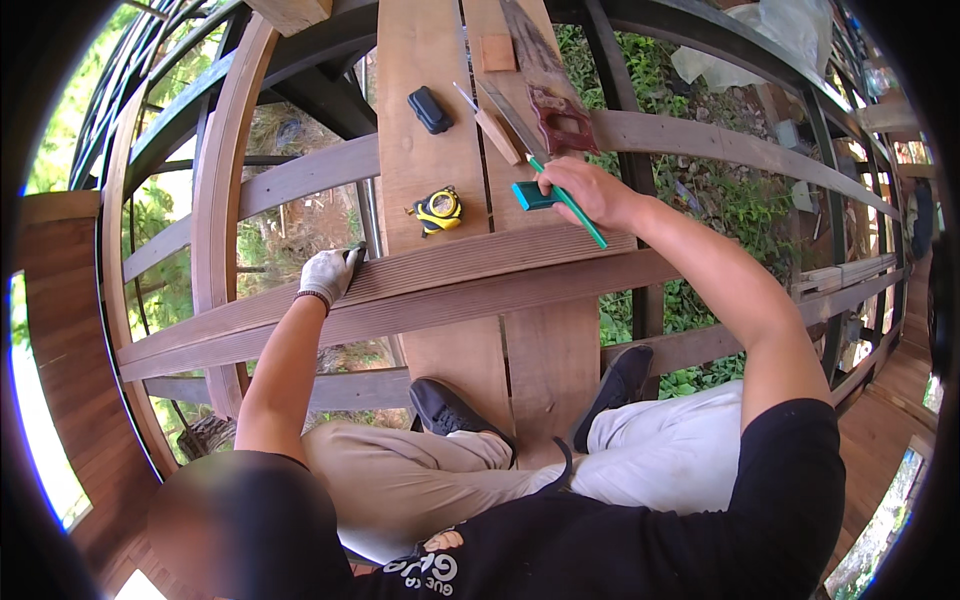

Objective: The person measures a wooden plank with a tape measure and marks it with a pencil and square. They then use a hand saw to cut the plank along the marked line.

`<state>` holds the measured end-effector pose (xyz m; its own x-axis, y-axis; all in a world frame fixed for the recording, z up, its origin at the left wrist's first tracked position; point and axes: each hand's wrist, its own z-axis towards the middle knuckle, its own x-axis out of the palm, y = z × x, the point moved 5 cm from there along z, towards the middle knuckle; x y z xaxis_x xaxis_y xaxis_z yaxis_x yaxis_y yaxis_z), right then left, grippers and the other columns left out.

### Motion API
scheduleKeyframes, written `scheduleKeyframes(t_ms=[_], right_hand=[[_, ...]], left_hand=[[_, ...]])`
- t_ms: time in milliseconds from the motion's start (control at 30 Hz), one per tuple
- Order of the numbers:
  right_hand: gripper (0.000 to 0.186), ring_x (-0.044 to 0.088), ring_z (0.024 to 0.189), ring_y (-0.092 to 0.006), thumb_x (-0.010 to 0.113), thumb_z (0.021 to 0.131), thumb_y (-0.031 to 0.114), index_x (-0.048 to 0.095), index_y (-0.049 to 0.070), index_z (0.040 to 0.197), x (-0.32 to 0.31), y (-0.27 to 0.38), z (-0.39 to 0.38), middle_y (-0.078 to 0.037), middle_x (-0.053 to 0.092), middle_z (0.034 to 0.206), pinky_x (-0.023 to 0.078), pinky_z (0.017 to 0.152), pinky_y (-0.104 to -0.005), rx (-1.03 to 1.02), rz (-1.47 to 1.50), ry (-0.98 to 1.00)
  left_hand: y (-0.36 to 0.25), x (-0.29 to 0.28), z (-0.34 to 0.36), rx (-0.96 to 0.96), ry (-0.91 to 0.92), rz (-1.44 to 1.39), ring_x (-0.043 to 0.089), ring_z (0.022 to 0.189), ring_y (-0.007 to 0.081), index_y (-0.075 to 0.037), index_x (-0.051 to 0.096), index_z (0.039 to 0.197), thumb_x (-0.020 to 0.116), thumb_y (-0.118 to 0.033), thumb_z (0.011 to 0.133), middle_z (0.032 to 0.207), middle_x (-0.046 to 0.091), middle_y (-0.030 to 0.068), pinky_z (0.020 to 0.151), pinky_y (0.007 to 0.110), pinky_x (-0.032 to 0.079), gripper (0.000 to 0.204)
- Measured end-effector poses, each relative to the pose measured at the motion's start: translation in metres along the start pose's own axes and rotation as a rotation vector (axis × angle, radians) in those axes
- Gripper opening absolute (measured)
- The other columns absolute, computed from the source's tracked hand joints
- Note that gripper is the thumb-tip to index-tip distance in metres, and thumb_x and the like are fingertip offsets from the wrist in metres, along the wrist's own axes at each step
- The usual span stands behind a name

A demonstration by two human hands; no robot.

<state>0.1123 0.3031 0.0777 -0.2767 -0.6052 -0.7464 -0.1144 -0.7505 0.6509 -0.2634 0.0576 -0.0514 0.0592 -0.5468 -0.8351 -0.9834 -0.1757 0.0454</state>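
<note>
A grooved wooden board [470, 256] lies across the planks in front of me. My left hand [328, 276], in a pale glove, is closed over its far edge; a small dark piece I cannot make out shows at the fingertips. Beyond the board, my bare right hand [592, 194] is closed around a long green pencil [582, 220]. Against its fingers is a teal block [532, 196], apparently the handle of a square whose metal blade [512, 118] points away from me. A yellow and black tape measure [440, 209] sits between the hands.
A handsaw [562, 122], a wooden-handled pointed tool [497, 136], a black case [430, 110] and a small wood block [497, 53] lie on the planks [420, 75]. Open gaps between dark beams [725, 135] show plants and ground below. My shoes [455, 412] rest on the planks.
</note>
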Motion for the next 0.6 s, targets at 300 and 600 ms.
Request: scheduleKeyframes(t_ms=[300,600], right_hand=[[0.038,0.06,0.095,-0.0354,0.072,0.074,-0.002,0.054,0.007,0.107,-0.086,0.029,-0.044,-0.012,0.061,0.099,0.05,0.084,-0.0439,0.028,-0.13,-0.223],[0.035,0.062,0.103,-0.0392,0.075,0.073,0.0,0.053,0.006,0.101,-0.088,0.046,-0.162,-0.017,0.065,0.113,0.051,0.09,-0.0447,0.26,-0.175,-0.376]], left_hand=[[0.088,0.034,-0.028,-0.073,-0.016,0.173,0.069,0.1,0.036,-0.02,0.062,0.13,0.038,-0.026,0.106,0.107,0.07,0.0191,0.083,0.049,0.055,0.034],[0.092,0.022,-0.048,-0.337,-0.23,-0.18,0.06,0.113,0.0419,-0.006,0.062,0.127,0.043,-0.043,0.104,0.119,0.065,0.0252,0.099,0.049,0.046,0.047]])
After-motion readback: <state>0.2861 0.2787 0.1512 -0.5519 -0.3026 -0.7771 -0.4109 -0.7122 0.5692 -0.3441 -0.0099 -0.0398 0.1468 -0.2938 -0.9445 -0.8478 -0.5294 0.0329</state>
